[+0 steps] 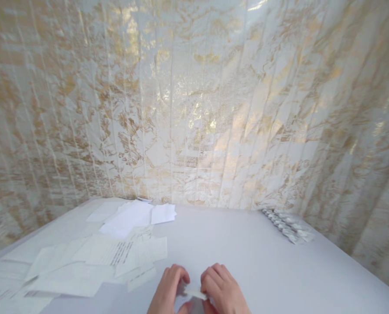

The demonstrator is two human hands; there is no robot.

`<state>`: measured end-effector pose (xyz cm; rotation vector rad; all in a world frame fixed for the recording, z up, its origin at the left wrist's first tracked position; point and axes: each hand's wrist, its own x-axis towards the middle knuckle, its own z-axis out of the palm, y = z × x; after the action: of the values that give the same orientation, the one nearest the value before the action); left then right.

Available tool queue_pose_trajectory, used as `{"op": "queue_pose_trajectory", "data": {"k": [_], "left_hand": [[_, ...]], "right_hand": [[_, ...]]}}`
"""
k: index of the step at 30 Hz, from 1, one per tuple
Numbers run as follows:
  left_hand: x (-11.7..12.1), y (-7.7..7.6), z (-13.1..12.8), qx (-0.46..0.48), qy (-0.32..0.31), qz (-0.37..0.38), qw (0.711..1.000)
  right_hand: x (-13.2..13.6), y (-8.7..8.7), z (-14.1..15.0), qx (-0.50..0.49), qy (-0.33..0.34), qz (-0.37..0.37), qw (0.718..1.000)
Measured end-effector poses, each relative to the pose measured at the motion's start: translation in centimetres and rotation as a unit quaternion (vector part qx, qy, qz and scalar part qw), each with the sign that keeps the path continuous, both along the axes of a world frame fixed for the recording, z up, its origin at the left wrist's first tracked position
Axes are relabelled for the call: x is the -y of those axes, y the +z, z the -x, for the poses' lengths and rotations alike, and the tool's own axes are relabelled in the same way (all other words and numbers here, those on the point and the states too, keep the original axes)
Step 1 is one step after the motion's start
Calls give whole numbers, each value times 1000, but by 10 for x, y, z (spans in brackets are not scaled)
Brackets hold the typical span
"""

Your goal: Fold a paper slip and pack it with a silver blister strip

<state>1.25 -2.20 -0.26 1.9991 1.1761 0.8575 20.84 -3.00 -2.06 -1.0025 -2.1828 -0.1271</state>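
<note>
At the near edge of the view, both hands are over the white table (233, 244). A small, narrow white strip (195, 293), looking like folded paper, spans the gap between them. My right hand (223, 288) has its fingers curled down and pinches the strip's right end with the thumb below. My left hand (171, 288) is curved, its thumb and fingers apart, around the strip's left end; whether it touches the strip is blurred. Left of my left hand lie loose printed sheets (93, 253), overlapping in a spread pile.
Blank white papers (129, 218) lie at the back left, with a smaller white stack (163, 213) beside them. Silvery blister packs (288, 226) rest at the back right edge. Behind the table hangs a white and gold patterned curtain (194, 109).
</note>
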Motion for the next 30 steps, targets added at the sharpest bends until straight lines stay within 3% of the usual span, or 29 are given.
{"op": "queue_pose_trajectory", "data": {"k": [3, 6, 10, 14, 20, 25, 30], "left_hand": [[2, -1, -2, -100, -28, -59, 993], [2, 0, -2, -173, -55, -77, 980], [-1, 2, 1, -194, -36, -101, 975], [-6, 4, 7, -201, -28, -118, 972], [-10, -9, 7, -196, -26, -152, 968], [-14, -26, 2, -183, -75, -222, 955], [-8, -11, 3, -214, -80, -222, 948]], "right_hand": [[-2, -3, 3, 125, -47, -78, 988], [-3, -4, 4, 163, -53, -14, 985], [2, 14, -5, 63, -26, 177, 982], [5, 35, -14, -56, -16, 283, 957], [3, 41, -15, -68, -83, 363, 926], [5, 44, -15, -86, -107, 379, 915], [10, 57, -16, -76, -95, 392, 912]]}}
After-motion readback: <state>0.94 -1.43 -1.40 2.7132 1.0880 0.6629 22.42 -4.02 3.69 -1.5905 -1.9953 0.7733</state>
